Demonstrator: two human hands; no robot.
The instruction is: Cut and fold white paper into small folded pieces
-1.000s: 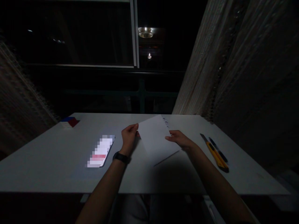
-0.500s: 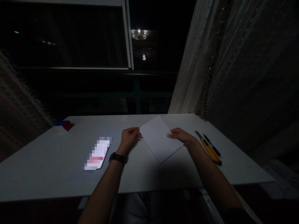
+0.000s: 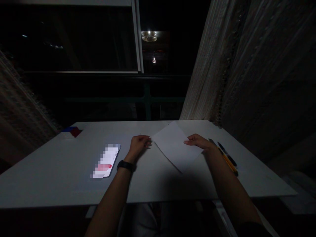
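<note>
A white sheet of paper (image 3: 172, 144), turned cornerwise, is in my right hand (image 3: 197, 141), the thumb on top near its right edge. The paper is slightly raised, with a dark shadow on the table below its near corner. My left hand (image 3: 140, 144) is beside the paper's left corner, fingers loosely curled and a little apart, seemingly holding nothing. A black band (image 3: 125, 165) circles my left wrist. To the right of my right hand lie a yellow utility knife (image 3: 230, 164), partly hidden by my forearm, and a dark pen (image 3: 227, 154).
On the white table (image 3: 61, 164), a lit phone (image 3: 106, 161) with a blurred screen lies left of my left arm. A blue, red and white block (image 3: 70, 132) sits at the far left. Curtains (image 3: 199, 72) hang on both sides, and a dark window is behind.
My right hand has moved the paper to the right, away from my left hand. My left fingers, earlier at the paper's corner, now look loosened from it. The utility knife is more covered by my forearm.
</note>
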